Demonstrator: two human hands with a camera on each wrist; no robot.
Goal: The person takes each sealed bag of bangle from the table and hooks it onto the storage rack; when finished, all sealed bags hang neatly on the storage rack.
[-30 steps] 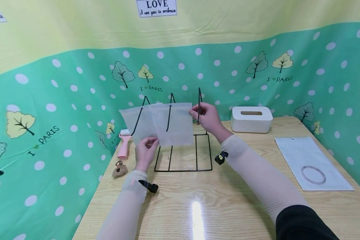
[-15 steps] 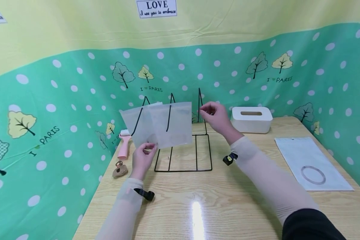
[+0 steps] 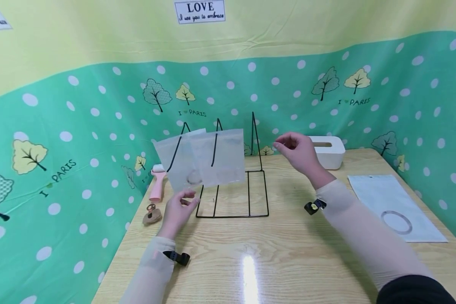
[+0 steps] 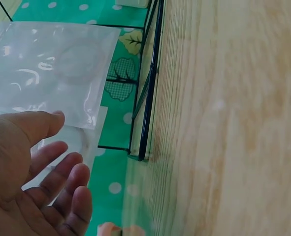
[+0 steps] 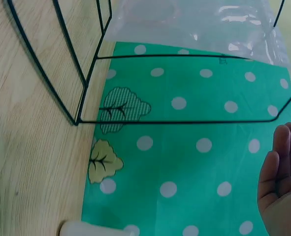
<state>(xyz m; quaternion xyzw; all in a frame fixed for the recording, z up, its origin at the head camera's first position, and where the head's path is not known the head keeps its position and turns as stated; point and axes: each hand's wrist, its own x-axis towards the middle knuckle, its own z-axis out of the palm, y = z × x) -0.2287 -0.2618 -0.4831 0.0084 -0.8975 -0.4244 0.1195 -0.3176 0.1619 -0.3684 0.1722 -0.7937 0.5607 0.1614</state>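
Observation:
Two translucent plastic bags hang overlapping on the black wire rack [image 3: 232,216]: the left bag [image 3: 171,154] tilts, and the right bag [image 3: 229,173] overlaps its edge. A faint ring shows through the left bag's lower part. My left hand [image 3: 178,211] is just below the bags, fingers loosely bent with nothing held; the left wrist view shows its palm [image 4: 42,172] beside the plastic. Well right of the rack's rightmost hook, my right hand [image 3: 298,154] hovers with loosely curled fingers, holding nothing. Only part of that hand [image 5: 285,191] appears in the right wrist view.
A white tissue box [image 3: 332,156] stands behind the right hand. At right lies a pale flat bag [image 3: 387,198] with a ring on it. A pink-handled lint roller [image 3: 157,185] and a brown keychain pouch [image 3: 152,216] lie left of the rack. Polka-dot cloth surrounds the table.
My right hand has let go of the right bag's edge and moved right, past the hook. My left hand has released the bags' lower part and dropped slightly down and left.

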